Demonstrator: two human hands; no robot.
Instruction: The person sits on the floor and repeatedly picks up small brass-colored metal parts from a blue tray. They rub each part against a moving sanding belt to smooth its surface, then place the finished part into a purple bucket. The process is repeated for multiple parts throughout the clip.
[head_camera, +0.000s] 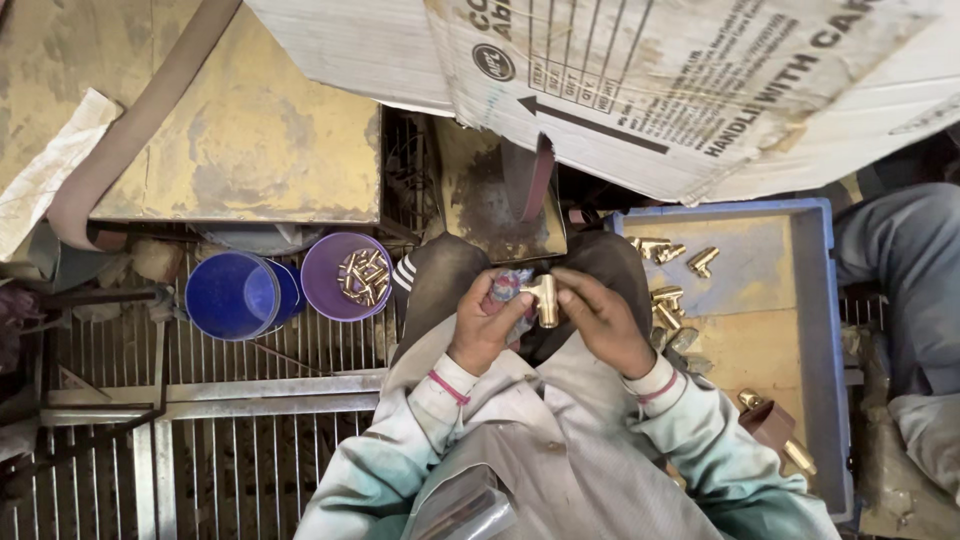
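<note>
My left hand (485, 322) and my right hand (602, 322) meet over my lap and together hold a brass T-shaped fitting (546, 298). The left hand also clutches a small crumpled cloth (508, 285) against the fitting. Just ahead of the hands runs a dark sanding belt (541, 175) above a dusty metal plate (490, 200). At my right stands a blue crate (826, 330) with several loose brass fittings (667, 296) on its dusty floor.
A purple cup (322, 268) holding brass pieces and a blue cup (236, 295) stand on a metal grate at left. A wide belt (130, 130) crosses a dusty box top. Torn cardboard (700, 90) hangs overhead. Another person's leg (905, 270) is at far right.
</note>
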